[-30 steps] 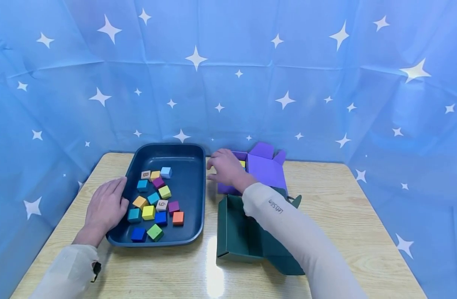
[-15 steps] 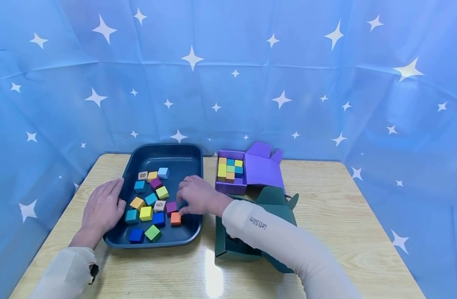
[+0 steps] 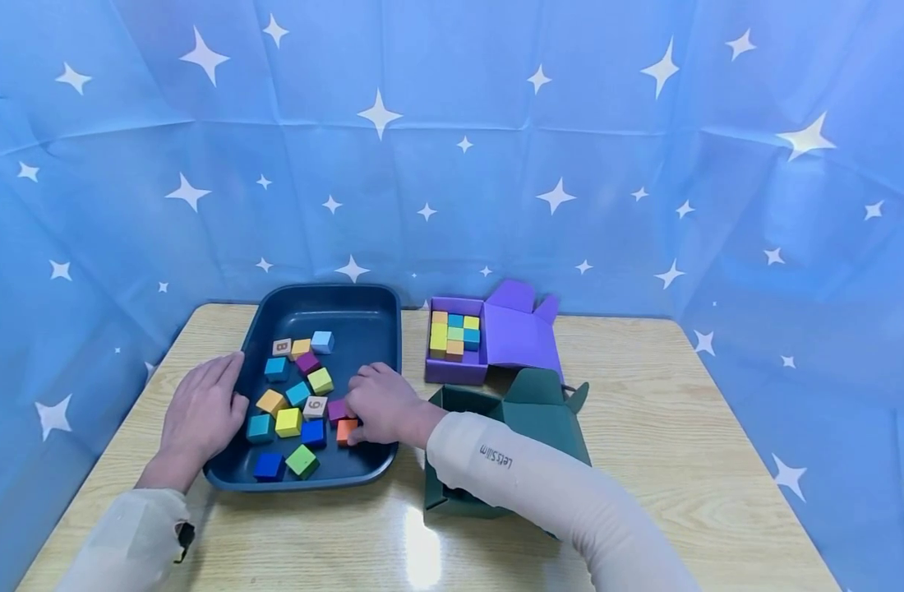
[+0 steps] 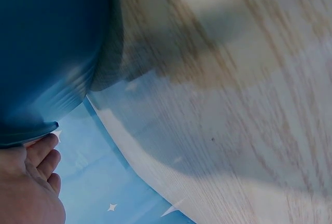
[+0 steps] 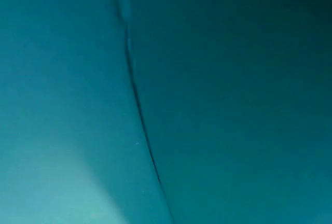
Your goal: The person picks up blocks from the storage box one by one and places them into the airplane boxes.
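Note:
In the head view, a dark blue tray [image 3: 363, 302] holds several loose coloured cubes. My right hand [image 3: 381, 403] is low inside its right side, thumb and fingers at an orange cube [image 3: 344, 432], which they pinch; the fingertips are partly hidden. Just behind lies a magenta cube [image 3: 337, 409], partly covered by the fingers. My left hand [image 3: 204, 407] rests on the tray's left rim, its fingers together and relaxed; the left wrist view shows those fingers [image 4: 46, 162] against the rim. Only blurred green-blue surfaces show in the right wrist view, not the hand.
A purple box [image 3: 455, 374] with its lid folded open stands right of the tray, cubes packed inside. In front of it is an open dark green box [image 3: 459, 503], partly under my right forearm. A starry blue cloth [image 3: 452, 164] hangs behind the wooden table [image 3: 666, 460].
My right hand has moved from the purple box left and toward me into the tray, and its thumb and fingers have come together on the orange cube. The left hand stays on the rim.

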`<state>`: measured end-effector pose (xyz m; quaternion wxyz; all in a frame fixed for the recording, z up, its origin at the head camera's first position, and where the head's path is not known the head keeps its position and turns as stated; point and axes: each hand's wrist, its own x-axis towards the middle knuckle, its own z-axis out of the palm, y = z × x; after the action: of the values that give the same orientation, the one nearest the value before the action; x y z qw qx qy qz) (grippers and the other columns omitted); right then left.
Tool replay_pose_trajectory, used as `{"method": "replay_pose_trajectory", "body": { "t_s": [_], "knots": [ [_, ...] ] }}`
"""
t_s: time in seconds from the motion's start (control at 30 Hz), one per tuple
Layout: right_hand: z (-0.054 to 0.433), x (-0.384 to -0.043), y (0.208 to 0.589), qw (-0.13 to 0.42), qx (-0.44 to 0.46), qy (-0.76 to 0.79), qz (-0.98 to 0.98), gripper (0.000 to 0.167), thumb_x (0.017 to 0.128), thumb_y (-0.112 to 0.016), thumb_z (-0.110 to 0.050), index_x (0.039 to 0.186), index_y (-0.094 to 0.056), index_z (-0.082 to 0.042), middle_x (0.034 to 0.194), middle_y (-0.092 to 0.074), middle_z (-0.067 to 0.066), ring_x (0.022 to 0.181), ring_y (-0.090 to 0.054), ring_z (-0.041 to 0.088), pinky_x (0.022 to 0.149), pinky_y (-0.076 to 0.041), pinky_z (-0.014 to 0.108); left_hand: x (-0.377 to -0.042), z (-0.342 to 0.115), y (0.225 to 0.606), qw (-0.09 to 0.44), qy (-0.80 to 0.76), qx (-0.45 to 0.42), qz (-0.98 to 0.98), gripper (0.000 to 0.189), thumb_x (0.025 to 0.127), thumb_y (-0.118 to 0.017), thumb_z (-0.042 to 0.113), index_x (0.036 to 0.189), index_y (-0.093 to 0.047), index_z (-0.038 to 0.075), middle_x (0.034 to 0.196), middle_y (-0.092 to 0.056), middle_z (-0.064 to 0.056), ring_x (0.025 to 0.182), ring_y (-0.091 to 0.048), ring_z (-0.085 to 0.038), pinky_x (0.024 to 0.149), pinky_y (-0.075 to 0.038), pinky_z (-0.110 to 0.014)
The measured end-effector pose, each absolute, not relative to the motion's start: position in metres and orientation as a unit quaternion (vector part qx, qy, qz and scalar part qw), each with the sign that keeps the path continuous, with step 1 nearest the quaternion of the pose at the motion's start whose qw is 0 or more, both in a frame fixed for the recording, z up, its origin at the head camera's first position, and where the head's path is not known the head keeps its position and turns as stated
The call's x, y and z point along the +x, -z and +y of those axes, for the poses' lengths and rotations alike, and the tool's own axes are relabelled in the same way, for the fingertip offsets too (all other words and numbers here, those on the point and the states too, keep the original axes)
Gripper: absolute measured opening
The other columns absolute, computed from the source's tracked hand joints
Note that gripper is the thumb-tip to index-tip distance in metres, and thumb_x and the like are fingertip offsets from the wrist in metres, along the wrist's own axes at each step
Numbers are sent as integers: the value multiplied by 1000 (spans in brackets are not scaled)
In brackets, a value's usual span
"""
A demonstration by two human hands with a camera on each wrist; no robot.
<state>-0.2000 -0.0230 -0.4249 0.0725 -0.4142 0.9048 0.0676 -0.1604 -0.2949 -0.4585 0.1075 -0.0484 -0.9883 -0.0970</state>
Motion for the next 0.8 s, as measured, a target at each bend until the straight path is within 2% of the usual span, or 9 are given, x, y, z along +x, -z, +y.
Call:
{"method": "replay_pose_trajectory", "body": {
  "t_s": [0.1,0.43,0.8],
  "knots": [
    [-25,-199,428,73,-407,-78,907,36,81,-65,-64,88,-74,-30,117,-67,-10,110,-49,12,106,-38,30,-160,-295,459,106,98,-47,-988,61,91,-50,15,146,-35,-5,146,-41,-27,134,-35,-45,113,-27,-61],
    [-29,-197,430,80,-405,-92,906,39,81,-65,-64,98,-75,-30,121,-66,-9,111,-48,13,109,-38,33,-160,-294,457,106,97,-47,-989,61,92,-50,16,147,-35,-5,147,-41,-27,135,-34,-45,113,-26,-61],
    [-27,-197,414,70,-425,-92,898,36,83,-65,-62,94,-75,-29,115,-67,-9,110,-49,12,109,-38,33,-160,-294,458,102,101,-45,-989,61,92,-51,16,147,-34,-5,147,-40,-27,135,-34,-46,113,-26,-62]
  ]
}}
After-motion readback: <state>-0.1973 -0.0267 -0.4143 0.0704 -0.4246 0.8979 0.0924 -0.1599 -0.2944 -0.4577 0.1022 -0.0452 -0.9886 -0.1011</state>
